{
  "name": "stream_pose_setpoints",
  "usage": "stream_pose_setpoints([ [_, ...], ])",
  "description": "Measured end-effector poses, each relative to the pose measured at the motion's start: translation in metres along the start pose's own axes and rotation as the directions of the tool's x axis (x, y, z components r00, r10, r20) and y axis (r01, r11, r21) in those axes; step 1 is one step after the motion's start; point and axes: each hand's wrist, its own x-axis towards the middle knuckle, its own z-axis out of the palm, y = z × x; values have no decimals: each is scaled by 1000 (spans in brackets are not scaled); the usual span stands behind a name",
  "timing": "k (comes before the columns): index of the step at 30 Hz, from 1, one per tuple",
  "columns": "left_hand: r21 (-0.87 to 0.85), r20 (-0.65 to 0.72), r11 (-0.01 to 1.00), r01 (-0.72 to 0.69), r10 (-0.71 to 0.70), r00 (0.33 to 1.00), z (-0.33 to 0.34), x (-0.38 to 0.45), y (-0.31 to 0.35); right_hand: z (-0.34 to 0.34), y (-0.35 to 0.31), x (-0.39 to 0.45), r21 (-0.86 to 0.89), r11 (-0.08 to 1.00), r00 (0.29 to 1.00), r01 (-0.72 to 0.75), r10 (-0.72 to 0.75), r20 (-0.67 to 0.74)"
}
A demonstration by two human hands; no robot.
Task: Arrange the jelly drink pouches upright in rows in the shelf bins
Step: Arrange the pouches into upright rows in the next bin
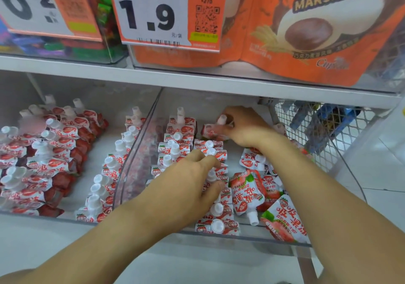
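Right hand is pinching a jelly pouch by its spout at the back of the clear bin, fingers clamped. Left hand is resting on the upright row, fingers curled round a pouch. Loose pouches are lying between the forearms.

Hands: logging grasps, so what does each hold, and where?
Right hand pinches a pouch near its spout. Left hand rests on the row of pouches; a grip cannot be told.
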Motion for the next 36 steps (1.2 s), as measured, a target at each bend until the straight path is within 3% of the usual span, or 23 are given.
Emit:
stream_pose_setpoints([
  [3,1,0,1000,3,-3,1000,0,-2,1,13,-5,0,111,994,988,12,-29,150],
  [13,-12,16,1000,-8,8,1000,-1,-5,2,21,-10,-3,22,1000,973,14,-18,230],
  [21,-22,20,1000,-15,15,1000,-1,-9,1,16,-6,-3,205,965,959,-166,110,261],
  [27,-37,29,999,-24,25,999,-2,-11,1,18,-11,-8,435,865,945,-249,119,304],
  [29,-26,41,999,-30,31,999,-3,-12,1,9,-15,-12,377,896,944,-235,118,308],
  [32,-25,45,999,-31,32,998,-4,-14,0,-14,-20,-31,-5,999,984,-50,50,173],
  [34,-27,53,999,-38,40,998,-5,-15,0,-27,-14,-56,-213,977,993,21,5,121],
  [36,-21,59,999,-48,49,997,-6,-15,0,-32,-9,-85,-366,929,984,60,7,179],
])
